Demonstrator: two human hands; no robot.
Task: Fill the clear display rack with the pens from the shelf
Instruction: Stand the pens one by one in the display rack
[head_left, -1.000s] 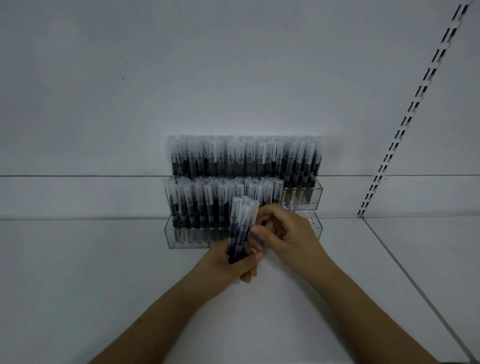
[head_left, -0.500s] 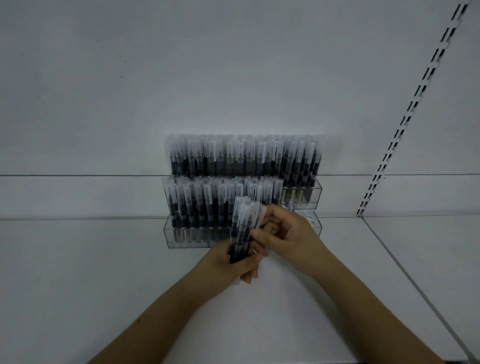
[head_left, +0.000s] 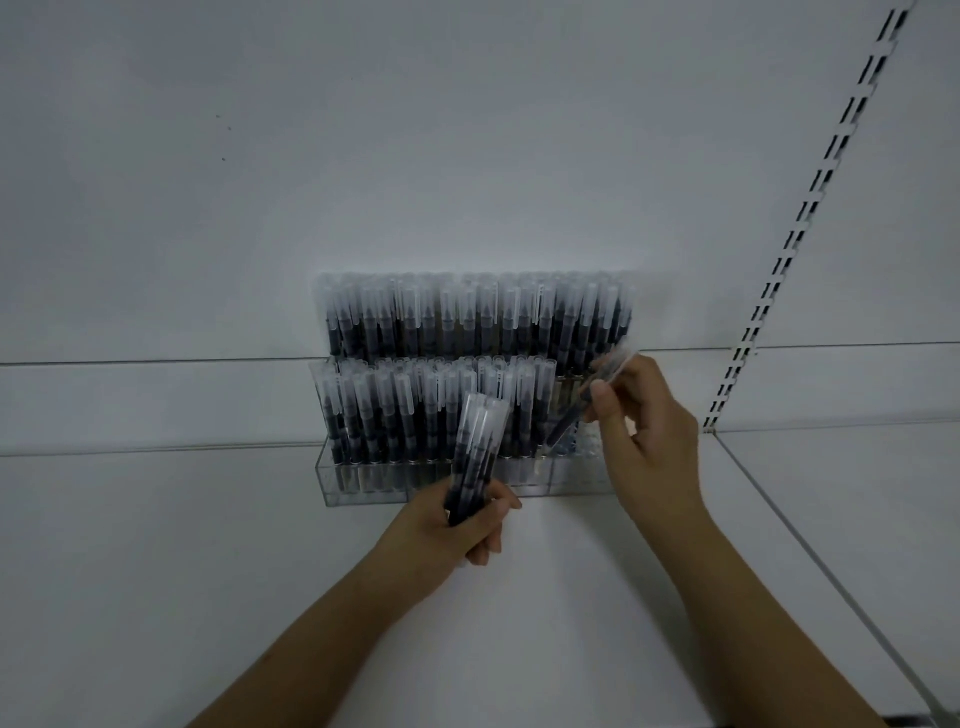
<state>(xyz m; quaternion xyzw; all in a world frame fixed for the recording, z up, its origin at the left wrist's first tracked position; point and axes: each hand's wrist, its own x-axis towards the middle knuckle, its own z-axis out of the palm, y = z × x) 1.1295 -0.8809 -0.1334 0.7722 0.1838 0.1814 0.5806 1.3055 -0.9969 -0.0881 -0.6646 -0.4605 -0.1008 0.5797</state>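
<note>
Fingers of the right hand (head_left: 647, 436) pinch one pen (head_left: 582, 410) at the display rack (head_left: 571, 480)'s right end. Aim its tip into an open slot (upright); the left hand (head_left: 457, 525) clasps the spare bundle (head_left: 475, 457).

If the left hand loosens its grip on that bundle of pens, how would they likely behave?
The bundle of pens is loose, unbanded, gripped only low down by the left hand, so it would probably splay. Round barrels would likely roll on the shelf. Each looks stiff and light.

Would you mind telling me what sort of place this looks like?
Probably a shop's stationery aisle: a white shelf, a slotted upright for shelf brackets on the wall, and a clear display rack packed with identical pens.
</note>
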